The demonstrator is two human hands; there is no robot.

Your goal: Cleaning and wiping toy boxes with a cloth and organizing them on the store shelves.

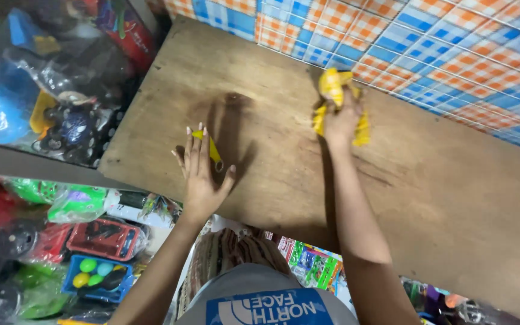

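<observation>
A bare brown wooden shelf board runs across the view. My left hand lies flat on it, fingers together, over a small yellow strip-shaped object that shows between fingers and thumb. Farther right, near the back edge, my right hand presses a crumpled yellow cloth against the board; its ends stick out above and on both sides of the fingers.
An orange, blue and white checked sheet behind a wire grid backs the shelf. Plastic-bagged toys crowd the upper left. Below the board lie more packed toys, a red toy car and a blue tray of coloured balls.
</observation>
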